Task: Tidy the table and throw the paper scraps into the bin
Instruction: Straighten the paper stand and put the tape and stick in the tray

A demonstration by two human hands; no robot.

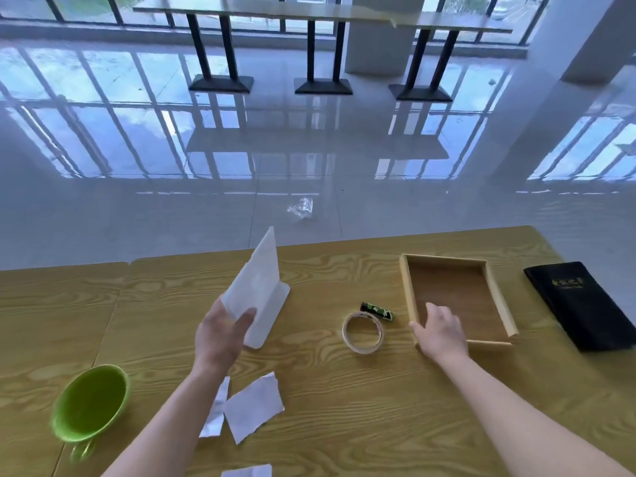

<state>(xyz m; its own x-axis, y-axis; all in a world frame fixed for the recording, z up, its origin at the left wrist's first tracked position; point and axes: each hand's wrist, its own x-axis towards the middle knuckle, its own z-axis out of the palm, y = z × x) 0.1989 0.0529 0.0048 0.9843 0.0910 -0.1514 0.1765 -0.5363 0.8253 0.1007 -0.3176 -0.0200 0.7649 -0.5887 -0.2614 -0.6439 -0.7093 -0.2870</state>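
Worktop [344,390]: wood-grain top carrying everything I'm watching; both hands are out over it, so the tidying looks barely begun, I'd say.
Wooden tray [495,297]: shallow and empty, right under my right hand [442,333]; those fingers [434,309] lie spread and loose over its near-left corner, clamping nothing. I read that as steadying or dragging the tray in as the catch-all for loose items.
Black folder [581,304]: flat beyond the tray, well away from the right fingers. Gold lettering on the cover, too blurred for me to read.
White stand [272,304]: a folded L-shaped sheet, one leaf upright. My left hand [220,335] has it pinched at the near corner, thumb in front, fingers behind, lifting it clear, I'd guess.
Green bin [91,402]: small round tub, tipped toward me, left of and nearer than the left fingers, mouth open for the scraps.
Paper scraps [254,407]: torn white pieces lying flat just behind the left wrist, another at the near edge, none in the bin yet.
Tape roll [363,332]: flat between the two hands, nearer the right fingers.
Lighter-like stick [378,310]: green-and-black print, unreadable, touching or just beside the tape.
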